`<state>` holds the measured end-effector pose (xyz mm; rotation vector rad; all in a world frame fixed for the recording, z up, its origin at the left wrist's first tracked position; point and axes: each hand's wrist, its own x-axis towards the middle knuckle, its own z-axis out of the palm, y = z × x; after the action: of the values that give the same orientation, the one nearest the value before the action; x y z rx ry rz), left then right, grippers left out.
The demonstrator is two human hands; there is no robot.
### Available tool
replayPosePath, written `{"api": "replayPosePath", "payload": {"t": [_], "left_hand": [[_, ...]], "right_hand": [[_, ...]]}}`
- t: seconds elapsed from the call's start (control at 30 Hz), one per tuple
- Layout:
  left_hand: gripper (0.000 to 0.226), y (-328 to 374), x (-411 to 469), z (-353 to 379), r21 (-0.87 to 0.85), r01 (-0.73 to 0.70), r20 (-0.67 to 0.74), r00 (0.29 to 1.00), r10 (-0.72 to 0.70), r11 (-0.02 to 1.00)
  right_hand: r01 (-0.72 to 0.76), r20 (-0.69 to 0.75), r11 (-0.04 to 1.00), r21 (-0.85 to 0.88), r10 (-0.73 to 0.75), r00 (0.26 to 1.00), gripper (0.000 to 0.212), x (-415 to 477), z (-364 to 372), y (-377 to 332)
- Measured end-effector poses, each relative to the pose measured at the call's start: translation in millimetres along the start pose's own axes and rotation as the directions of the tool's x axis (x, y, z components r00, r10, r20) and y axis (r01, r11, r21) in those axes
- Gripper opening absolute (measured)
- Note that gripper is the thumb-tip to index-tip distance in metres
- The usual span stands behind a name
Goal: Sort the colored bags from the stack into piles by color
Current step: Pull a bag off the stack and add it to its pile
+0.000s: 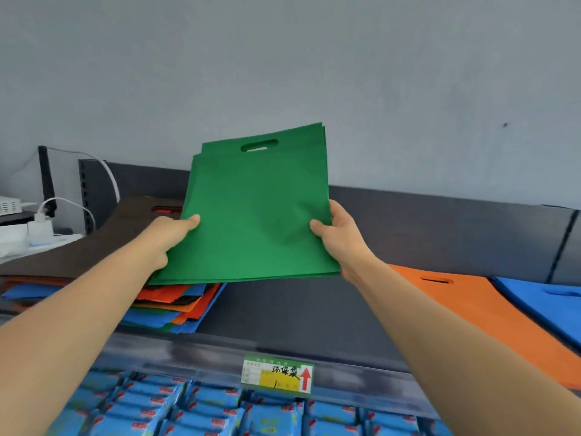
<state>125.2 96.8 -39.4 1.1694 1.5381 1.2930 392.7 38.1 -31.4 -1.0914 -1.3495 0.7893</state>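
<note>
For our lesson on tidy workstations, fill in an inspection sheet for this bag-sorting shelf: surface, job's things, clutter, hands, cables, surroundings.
Surface: dark grey shelf with a raised back.
Job's things: green bags held up off the shelf; mixed stack at left, brown bag on top; orange pile and blue pile at right.
Clutter: price label on the shelf's front edge; blue packets below.
Hands: left hand and right hand each grip a side edge of the green bags.
Cables: white cable and charger at far left.
Surroundings: grey wall behind.
</note>
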Motion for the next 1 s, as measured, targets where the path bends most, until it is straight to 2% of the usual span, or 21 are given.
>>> {"api": "replayPosePath", "payload": {"t": [0.07,0.17,0.3,0.47,0.63,0.73,0.8,0.93,1.0], "left_hand": [[0.048,5,-9,23,-0.065,-0.001,0.092,0.996,0.007,0.998],[0.023,12,-30,71,-0.062,-0.159,0.084,0.983,0.164,0.985],[0.014,19,-70,131,-0.029,-0.389,-0.002,0.921,0.389,0.921],[0.01,23,-116,195,-0.057,-0.513,-0.04,0.858,0.512,0.856],[0.011,28,-160,247,-0.109,-0.601,-0.024,0.798,0.602,0.792],[0.031,32,-182,271,-0.134,-0.623,0.01,0.777,0.63,0.771],[0.036,32,-192,285,-0.166,-0.609,0.056,0.78,0.624,0.776],[0.02,31,-202,307,-0.194,-0.452,0.236,0.84,0.489,0.871],[0.021,29,-204,315,-0.182,-0.384,0.302,0.854,0.423,0.905]], "right_hand": [[-0.011,-0.03,1.0,-0.013,0.011,0.999,0.033,-6,-24,-1],[-0.032,-0.079,0.998,-0.052,0.028,0.996,0.034,-19,-66,-1],[-0.074,-0.133,0.987,-0.142,0.055,0.99,0.032,-41,-123,-2],[-0.131,-0.216,0.974,-0.184,0.09,0.972,0.015,-72,-193,-8],[-0.178,-0.349,0.948,-0.264,0.078,0.934,0.021,-98,-251,-8],[-0.142,-0.379,0.942,-0.306,0.016,0.925,0.03,-114,-278,-10],[-0.117,-0.403,0.943,-0.312,-0.02,0.915,0.035,-122,-293,-11],[-0.085,-0.423,0.958,-0.274,-0.041,0.905,0.034,-138,-319,-13],[-0.077,-0.406,0.965,-0.25,-0.033,0.913,0.03,-144,-327,-14]]}}
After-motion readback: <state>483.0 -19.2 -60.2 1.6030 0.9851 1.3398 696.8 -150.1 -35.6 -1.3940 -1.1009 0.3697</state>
